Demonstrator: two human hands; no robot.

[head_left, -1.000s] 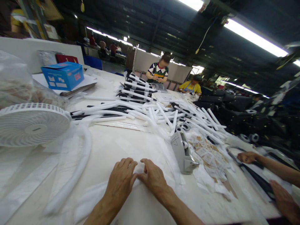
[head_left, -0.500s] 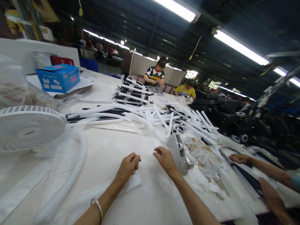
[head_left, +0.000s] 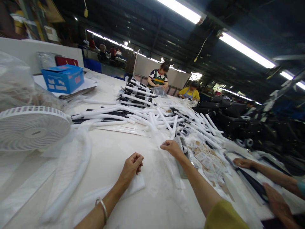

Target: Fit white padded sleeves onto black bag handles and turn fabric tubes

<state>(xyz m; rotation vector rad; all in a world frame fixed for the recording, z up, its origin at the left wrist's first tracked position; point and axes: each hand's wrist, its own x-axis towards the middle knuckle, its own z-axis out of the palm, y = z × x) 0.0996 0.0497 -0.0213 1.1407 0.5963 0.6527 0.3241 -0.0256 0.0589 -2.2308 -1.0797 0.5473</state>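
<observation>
My left hand (head_left: 133,163), a bangle on its wrist, is closed above the white table (head_left: 105,152); whatever its fingers hold is too small to make out. To its right, my right hand (head_left: 172,148) pinches the edge of a thin clear plastic bag (head_left: 172,168) that hangs down toward the table. My right forearm crosses in front of a grey tape dispenser (head_left: 182,143). Below my left hand lies a folded white sheet (head_left: 137,186).
A white fan (head_left: 35,128) and a blue box (head_left: 63,79) stand at the left. White foam tubes (head_left: 143,117) pile up ahead. Small packets (head_left: 208,159) lie at the right, near another person's hands (head_left: 243,163). Two people sit across the table.
My right hand has moved up and forward, and the clear bag now trails from its fingers. My left hand has barely moved. The view has shifted slightly.
</observation>
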